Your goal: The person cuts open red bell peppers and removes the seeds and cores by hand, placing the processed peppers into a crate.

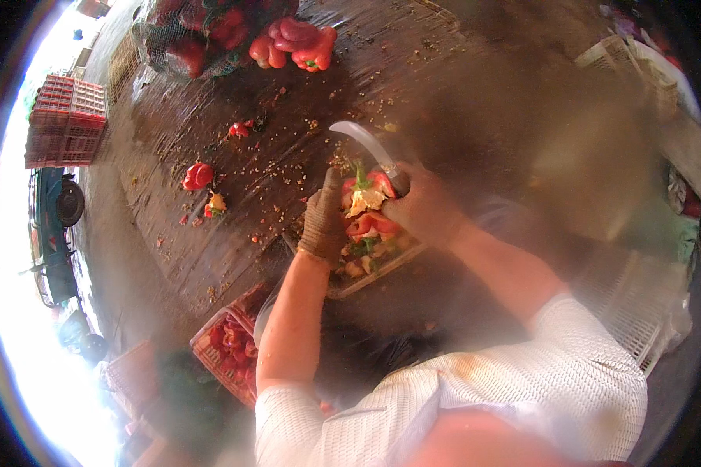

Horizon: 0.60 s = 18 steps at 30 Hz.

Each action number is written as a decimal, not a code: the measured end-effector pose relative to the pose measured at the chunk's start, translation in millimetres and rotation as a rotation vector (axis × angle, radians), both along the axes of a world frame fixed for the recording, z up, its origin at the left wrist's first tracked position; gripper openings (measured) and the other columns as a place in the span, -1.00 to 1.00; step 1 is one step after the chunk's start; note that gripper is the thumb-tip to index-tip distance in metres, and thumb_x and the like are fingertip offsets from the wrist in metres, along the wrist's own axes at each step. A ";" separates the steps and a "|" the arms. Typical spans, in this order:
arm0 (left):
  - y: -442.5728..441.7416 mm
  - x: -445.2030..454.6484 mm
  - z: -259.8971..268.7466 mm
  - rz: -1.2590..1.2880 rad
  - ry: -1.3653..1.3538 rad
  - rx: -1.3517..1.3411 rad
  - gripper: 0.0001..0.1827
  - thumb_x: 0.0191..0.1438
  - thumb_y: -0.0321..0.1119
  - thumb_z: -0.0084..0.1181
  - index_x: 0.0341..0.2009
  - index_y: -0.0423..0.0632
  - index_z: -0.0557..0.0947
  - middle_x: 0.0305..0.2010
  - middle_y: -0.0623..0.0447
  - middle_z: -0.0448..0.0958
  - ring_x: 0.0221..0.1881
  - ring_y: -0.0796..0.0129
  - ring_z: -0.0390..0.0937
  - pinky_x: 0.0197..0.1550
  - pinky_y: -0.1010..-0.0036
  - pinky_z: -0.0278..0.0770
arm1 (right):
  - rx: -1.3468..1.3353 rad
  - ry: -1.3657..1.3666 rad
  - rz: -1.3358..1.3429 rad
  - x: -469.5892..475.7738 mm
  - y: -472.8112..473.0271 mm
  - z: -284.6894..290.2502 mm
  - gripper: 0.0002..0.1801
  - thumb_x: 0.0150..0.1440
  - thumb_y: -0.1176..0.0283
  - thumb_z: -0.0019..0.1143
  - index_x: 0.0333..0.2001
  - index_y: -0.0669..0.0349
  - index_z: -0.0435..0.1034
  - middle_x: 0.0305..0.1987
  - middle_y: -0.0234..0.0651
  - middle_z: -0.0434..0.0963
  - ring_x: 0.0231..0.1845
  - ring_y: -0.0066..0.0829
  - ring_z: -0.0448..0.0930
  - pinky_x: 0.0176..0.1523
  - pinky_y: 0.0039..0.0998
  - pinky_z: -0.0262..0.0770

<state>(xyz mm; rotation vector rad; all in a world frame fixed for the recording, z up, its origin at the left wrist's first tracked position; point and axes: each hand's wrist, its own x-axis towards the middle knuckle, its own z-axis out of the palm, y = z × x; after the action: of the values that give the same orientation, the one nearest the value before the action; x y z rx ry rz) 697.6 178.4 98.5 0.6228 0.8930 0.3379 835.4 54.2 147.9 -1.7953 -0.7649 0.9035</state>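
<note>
My gloved left hand (pixel 325 219) holds the left side of a cut red bell pepper (pixel 384 184). A pale seed core (pixel 367 202) with a green stem (pixel 360 177) shows at the pepper's middle. In my right hand (pixel 423 201) is a knife with a curved, hooked blade (pixel 363 135), its tip pointing away to the left. The fingers of that hand also come against the pepper's right side. Directly below lies a shallow crate (pixel 380 273) holding pepper cores and stems. Another red pepper piece (pixel 374 225) lies just under the held one.
A red crate of red peppers (pixel 225 350) stands by my left arm. Seeds and scraps litter the dark sheet (pixel 257 146), along with a loose red pepper (pixel 198 176). A filled net bag (pixel 190 44) and whole peppers (pixel 298 44) lie beyond. Stacked crates (pixel 67 122) stand far left.
</note>
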 end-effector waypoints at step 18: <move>-14.5 -25.6 52.8 -0.209 0.033 0.082 -0.50 0.24 -0.06 0.24 0.07 -0.21 0.58 -0.14 0.02 0.62 -0.25 0.36 0.57 -0.25 0.49 0.56 | 0.036 -0.457 0.012 -28.2 4.6 10.8 -0.58 0.07 0.34 0.28 0.03 0.14 0.46 -0.25 -0.05 0.65 -0.16 -0.06 0.66 -0.06 -0.13 0.54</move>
<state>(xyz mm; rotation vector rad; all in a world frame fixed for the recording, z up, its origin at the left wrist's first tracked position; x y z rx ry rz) 672.0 163.9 151.3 0.7920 0.8399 0.1775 807.2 58.8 158.8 -1.9919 -1.0694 0.4822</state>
